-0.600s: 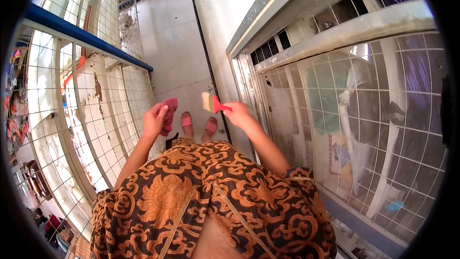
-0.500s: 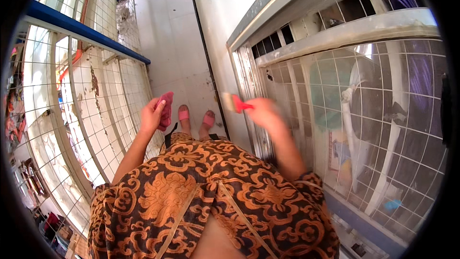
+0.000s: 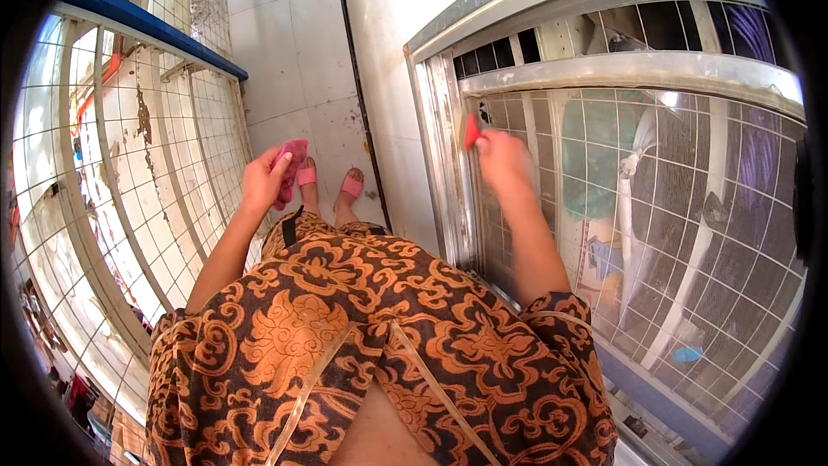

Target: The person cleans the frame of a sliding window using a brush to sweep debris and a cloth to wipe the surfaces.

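Observation:
My left hand (image 3: 266, 179) is closed around a folded pink cloth (image 3: 291, 164), held out over the walkway beside the wire mesh. In my right hand (image 3: 507, 160) is a paintbrush with a red handle (image 3: 472, 131); its pale bristles are partly blurred and lie at the metal frame (image 3: 448, 147) of the window on my right. Whether the bristle tips touch the frame I cannot tell. Behind my right hand stretches the window's gridded pane (image 3: 595, 250), with a knotted white cloth or bag (image 3: 636, 155) visible through it.
Wire mesh railing (image 3: 129, 164) with a blue top bar (image 3: 155, 30) runs along my left. A narrow tiled floor (image 3: 280, 43) lies ahead, bordered by a white wall (image 3: 388, 60). My feet in pink slippers (image 3: 348, 185) stand on it.
My right hand has moved up and to the right, bringing the brush from beside the frame onto its inner edge. The left hand with the cloth has shifted slightly up and left.

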The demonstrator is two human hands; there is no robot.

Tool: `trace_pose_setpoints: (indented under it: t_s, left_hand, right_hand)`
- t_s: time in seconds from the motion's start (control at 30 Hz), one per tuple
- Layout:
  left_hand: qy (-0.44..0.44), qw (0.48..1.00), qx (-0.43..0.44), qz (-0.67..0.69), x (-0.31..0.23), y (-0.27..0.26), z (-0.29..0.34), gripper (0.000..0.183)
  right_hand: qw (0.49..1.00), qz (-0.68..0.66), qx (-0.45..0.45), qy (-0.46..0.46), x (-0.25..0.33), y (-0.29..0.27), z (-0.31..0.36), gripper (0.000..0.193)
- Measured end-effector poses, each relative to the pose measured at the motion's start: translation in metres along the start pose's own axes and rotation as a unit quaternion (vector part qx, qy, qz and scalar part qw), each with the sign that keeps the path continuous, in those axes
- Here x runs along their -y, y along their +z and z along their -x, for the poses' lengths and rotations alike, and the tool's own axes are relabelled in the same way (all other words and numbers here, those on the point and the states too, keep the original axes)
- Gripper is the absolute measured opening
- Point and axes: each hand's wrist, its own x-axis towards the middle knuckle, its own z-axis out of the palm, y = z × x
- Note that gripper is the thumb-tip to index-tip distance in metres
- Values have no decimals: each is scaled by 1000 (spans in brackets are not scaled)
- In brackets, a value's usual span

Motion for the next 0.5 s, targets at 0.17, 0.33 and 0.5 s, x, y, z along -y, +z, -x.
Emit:
trace_pose_setpoints:
  t_s: [0.17, 0.33, 0.5]
  left_hand:
    - [-18, 999, 15, 46, 5, 4, -3, 27]
    - [0, 999, 35, 29, -12, 1, -8, 26]
    - [40, 999, 17, 10, 1, -5, -10, 26]
  right_hand:
    - [999, 31, -13, 34, -2, 0, 13, 26]
    - [994, -97, -43, -30, 53, 45, 23, 28]
    - [981, -117, -138, 66, 22, 60, 2, 32]
